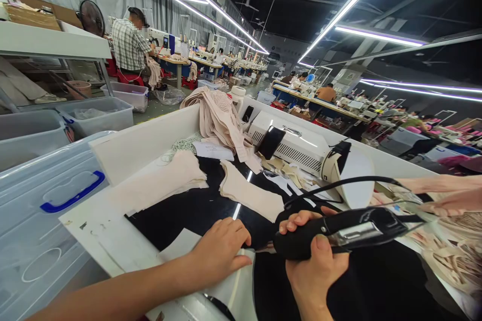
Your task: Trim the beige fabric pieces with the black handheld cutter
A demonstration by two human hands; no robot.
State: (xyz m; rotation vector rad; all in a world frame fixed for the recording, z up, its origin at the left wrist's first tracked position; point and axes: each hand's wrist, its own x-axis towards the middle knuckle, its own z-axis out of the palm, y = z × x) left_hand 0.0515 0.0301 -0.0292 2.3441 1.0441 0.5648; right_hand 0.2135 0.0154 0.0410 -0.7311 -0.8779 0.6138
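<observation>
My right hand (314, 261) grips a black corded hand tool (350, 230) with a metal front, held level over the dark tabletop (192, 208). Its black cable (339, 184) loops back over the table. My left hand (220, 248) lies palm down with its fingers curled on a white sheet (181, 246) at the table's near edge, just left of the tool. A beige cut fabric piece (250, 193) lies beyond my hands. Another person's hand (448, 203) reaches in from the right near the tool's tip.
A pile of beige fabric (220, 118) and a white machine (297, 148) stand at the back of the table. More beige pieces (158, 183) lie on the left. Clear plastic bins (45, 200) stand to the left. A person in a checked shirt (130, 45) sits farther back.
</observation>
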